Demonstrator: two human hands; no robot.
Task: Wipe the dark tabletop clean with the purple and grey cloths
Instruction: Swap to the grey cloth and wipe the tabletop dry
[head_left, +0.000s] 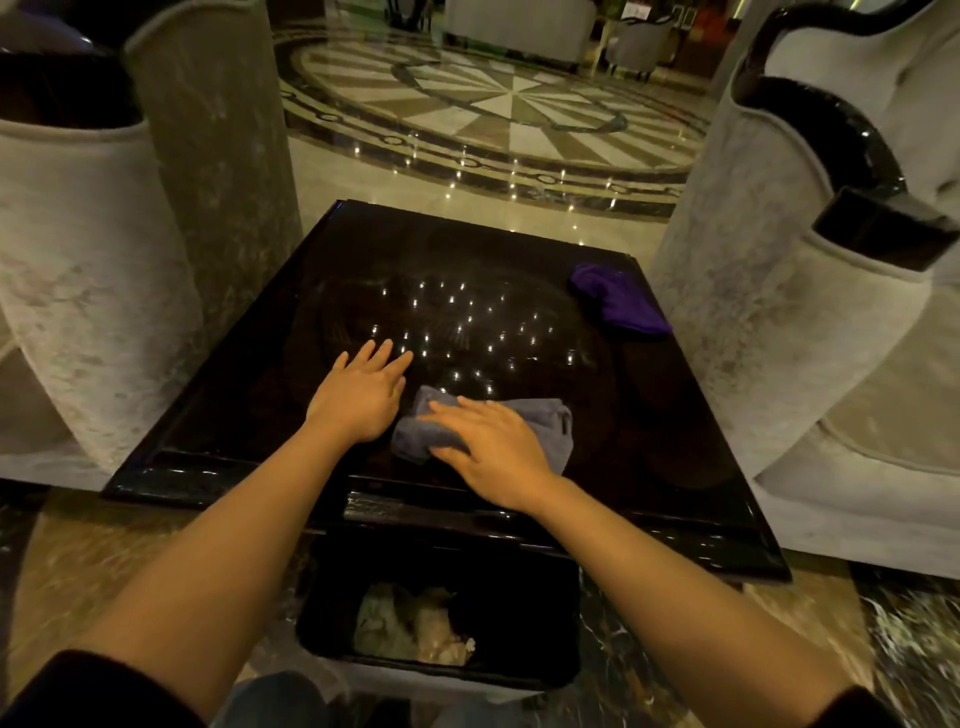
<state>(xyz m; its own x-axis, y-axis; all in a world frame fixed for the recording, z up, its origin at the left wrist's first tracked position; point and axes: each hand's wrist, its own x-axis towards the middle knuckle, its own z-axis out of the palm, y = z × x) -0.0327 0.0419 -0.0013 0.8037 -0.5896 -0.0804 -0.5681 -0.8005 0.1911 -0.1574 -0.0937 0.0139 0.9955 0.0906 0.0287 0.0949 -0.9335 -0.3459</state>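
Note:
The dark glossy tabletop (249, 395) fills the middle of the head view and mirrors many small ceiling lights. A folded grey cloth (545, 421) lies near the front edge. My right hand (493, 447) rests flat on the cloth's left part, fingers spread and pointing left. Just left of the cloth, my left hand (361, 395) lies palm down on the bare wood, fingers apart, holding nothing. A crumpled purple cloth (621, 301) sits alone at the table's far right corner, away from both hands.
Grey upholstered armchairs stand close on the left (78, 291) and the right (810, 322) of the table. A black bin (519, 623) holding crumpled waste stands on the floor below the front edge. Polished patterned marble floor (498, 109) lies beyond.

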